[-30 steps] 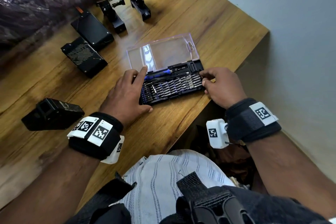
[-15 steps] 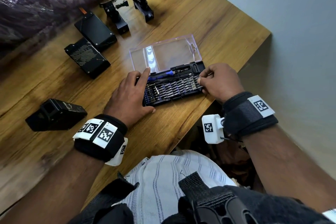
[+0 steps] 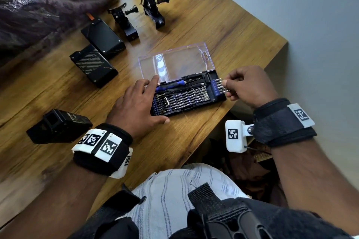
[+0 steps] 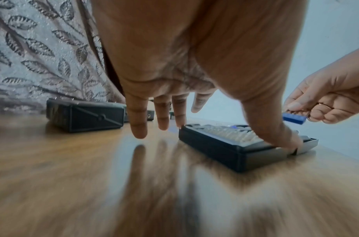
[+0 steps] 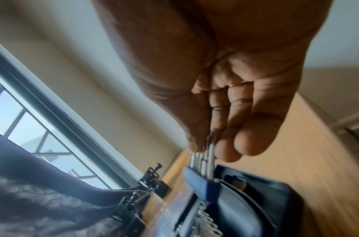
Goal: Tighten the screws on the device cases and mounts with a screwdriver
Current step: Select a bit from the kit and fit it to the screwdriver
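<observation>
Right hand (image 3: 250, 83) now pinches a blue bit strip (image 5: 201, 187), newly lifted from the kit tray (image 3: 194, 108); left hand (image 3: 136, 103), fingers spread, steadies it. Screwdriver (image 3: 171, 85) apparently remains stowed; tightening unstarted.

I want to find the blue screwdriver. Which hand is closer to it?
Left. The left hand rests on the bit case, its forefinger reaching up beside the blue screwdriver. The right hand is at the case's far end, pinching a blue bit strip.
</observation>
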The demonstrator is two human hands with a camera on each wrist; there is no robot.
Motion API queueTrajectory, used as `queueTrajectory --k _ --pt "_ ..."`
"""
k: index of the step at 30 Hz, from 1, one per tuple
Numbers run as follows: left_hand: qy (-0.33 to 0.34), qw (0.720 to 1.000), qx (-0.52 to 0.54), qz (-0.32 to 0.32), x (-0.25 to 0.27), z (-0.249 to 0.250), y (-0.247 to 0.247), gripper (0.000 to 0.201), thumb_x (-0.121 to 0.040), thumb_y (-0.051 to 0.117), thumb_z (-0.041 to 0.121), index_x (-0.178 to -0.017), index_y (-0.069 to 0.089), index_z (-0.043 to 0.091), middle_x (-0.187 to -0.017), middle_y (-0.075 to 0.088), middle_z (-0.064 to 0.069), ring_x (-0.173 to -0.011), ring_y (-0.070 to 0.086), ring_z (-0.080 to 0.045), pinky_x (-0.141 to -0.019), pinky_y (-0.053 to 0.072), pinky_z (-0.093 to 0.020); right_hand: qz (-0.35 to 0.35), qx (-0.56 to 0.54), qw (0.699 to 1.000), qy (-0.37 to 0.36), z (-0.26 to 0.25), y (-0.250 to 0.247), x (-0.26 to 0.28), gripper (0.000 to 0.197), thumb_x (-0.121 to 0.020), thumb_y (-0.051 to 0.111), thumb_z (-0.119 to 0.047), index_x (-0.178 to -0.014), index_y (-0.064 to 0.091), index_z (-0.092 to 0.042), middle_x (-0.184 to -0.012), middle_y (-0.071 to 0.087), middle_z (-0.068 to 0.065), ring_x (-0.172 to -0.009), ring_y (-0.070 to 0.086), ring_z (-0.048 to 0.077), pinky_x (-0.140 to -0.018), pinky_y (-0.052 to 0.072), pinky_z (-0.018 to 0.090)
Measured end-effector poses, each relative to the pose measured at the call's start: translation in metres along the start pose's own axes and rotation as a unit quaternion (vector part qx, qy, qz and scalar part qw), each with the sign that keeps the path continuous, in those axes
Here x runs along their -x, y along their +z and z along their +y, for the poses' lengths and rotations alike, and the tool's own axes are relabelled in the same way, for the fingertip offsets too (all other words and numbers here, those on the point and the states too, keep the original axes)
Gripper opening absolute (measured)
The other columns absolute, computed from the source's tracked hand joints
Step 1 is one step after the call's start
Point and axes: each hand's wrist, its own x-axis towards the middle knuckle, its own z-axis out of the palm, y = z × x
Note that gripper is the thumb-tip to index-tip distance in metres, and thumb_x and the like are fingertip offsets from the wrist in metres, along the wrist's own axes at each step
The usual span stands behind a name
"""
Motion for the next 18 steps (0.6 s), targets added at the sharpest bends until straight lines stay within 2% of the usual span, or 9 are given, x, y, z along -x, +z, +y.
queueTrajectory --k 2,4,6,9,11,13,14,16,18 --pt "0.037 0.998 -0.007 0.042 -0.002 0.005 -0.01 0.104 -0.082 0.067 0.067 -0.164 0.018 0.025 -0.162 0.032 -0.003 -0.147 0.034 -0.026 -0.114 0.042 -0.051 -0.003 -0.042 0.998 -0.041 -0.007 -0.007 0.007 0.002 -0.094 0.069 -0.008 -0.095 0.071 -0.007 -0.083 0.073 0.01 -0.061 0.067 0.011 -0.06 0.06 0.027" --pt "0.081 0.99 0.043 0.103 -0.005 0.014 -0.021 0.083 -0.091 0.06 0.06 -0.16 0.034 0.022 -0.156 0.046 -0.003 -0.141 0.044 -0.025 -0.11 0.045 -0.048 -0.011 -0.07 0.994 -0.082 -0.016 -0.01 0.013 0.003 -0.094 0.069 -0.008 -0.097 0.071 -0.008 -0.087 0.074 0.011 -0.065 0.069 0.013 -0.065 0.062 0.03" --pt "0.104 0.973 0.153 0.138 -0.01 0.028 -0.032 0.063 -0.098 0.063 0.052 -0.152 0.047 0.023 -0.142 0.061 0.0 -0.129 0.057 -0.019 -0.105 0.049 -0.041 -0.025 -0.087 0.989 -0.12 -0.028 -0.01 0.019 0.005 -0.093 0.07 -0.007 -0.098 0.072 -0.006 -0.089 0.075 0.012 -0.069 0.071 0.016 -0.068 0.063 0.033" --pt "0.116 0.926 0.34 0.114 -0.013 0.048 -0.045 0.046 -0.095 0.07 0.045 -0.136 0.062 0.025 -0.115 0.073 0.01 -0.103 0.071 -0.004 -0.093 0.059 -0.037 -0.038 -0.109 0.979 -0.168 -0.047 -0.008 0.028 0.008 -0.092 0.071 -0.006 -0.099 0.071 -0.001 -0.089 0.074 0.017 -0.07 0.071 0.019 -0.068 0.063 0.033" --pt "0.135 0.896 0.41 0.106 -0.014 0.055 -0.047 0.028 -0.094 0.075 0.036 -0.12 0.068 0.026 -0.104 0.075 0.006 -0.096 0.074 -0.011 -0.087 0.062 -0.044 -0.044 -0.112 0.972 -0.199 -0.056 -0.006 0.033 0.007 -0.092 0.072 -0.006 -0.098 0.071 -0.002 -0.088 0.074 0.017 -0.071 0.071 0.021 -0.067 0.063 0.033" --pt "0.146 0.868 0.462 0.109 -0.012 0.058 -0.049 0.012 -0.095 0.074 0.026 -0.106 0.068 0.024 -0.099 0.076 -0.005 -0.092 0.076 -0.026 -0.082 0.064 -0.052 -0.045 -0.118 0.966 -0.223 -0.062 -0.005 0.036 0.004 -0.091 0.073 -0.008 -0.095 0.072 -0.007 -0.085 0.075 0.012 -0.072 0.072 0.019 -0.067 0.062 0.034" --pt "0.144 0.853 0.489 0.109 -0.01 0.059 -0.051 0.009 -0.096 0.074 0.021 -0.103 0.068 0.022 -0.099 0.075 -0.011 -0.091 0.076 -0.03 -0.079 0.064 -0.053 -0.043 -0.118 0.964 -0.234 -0.064 -0.005 0.036 0.004 -0.091 0.074 -0.009 -0.094 0.072 -0.01 -0.084 0.075 0.009 -0.073 0.072 0.018 -0.067 0.062 0.034" --pt "0.128 0.827 0.538 0.102 -0.007 0.061 -0.053 0.011 -0.094 0.074 0.018 -0.103 0.068 0.016 -0.101 0.075 -0.019 -0.09 0.077 -0.032 -0.078 0.065 -0.051 -0.04 -0.12 0.96 -0.251 -0.067 -0.003 0.038 0.005 -0.09 0.074 -0.009 -0.093 0.072 -0.012 -0.082 0.074 0.006 -0.072 0.071 0.016 -0.067 0.061 0.033" --pt "0.107 0.803 0.578 0.093 -0.004 0.061 -0.054 0.021 -0.089 0.075 0.02 -0.106 0.068 0.011 -0.099 0.076 -0.019 -0.088 0.078 -0.031 -0.077 0.066 -0.047 -0.041 -0.128 0.956 -0.262 -0.069 0.0 0.039 0.008 -0.09 0.074 -0.007 -0.092 0.072 -0.015 -0.082 0.074 0.004 -0.072 0.072 0.015 -0.067 0.062 0.032"
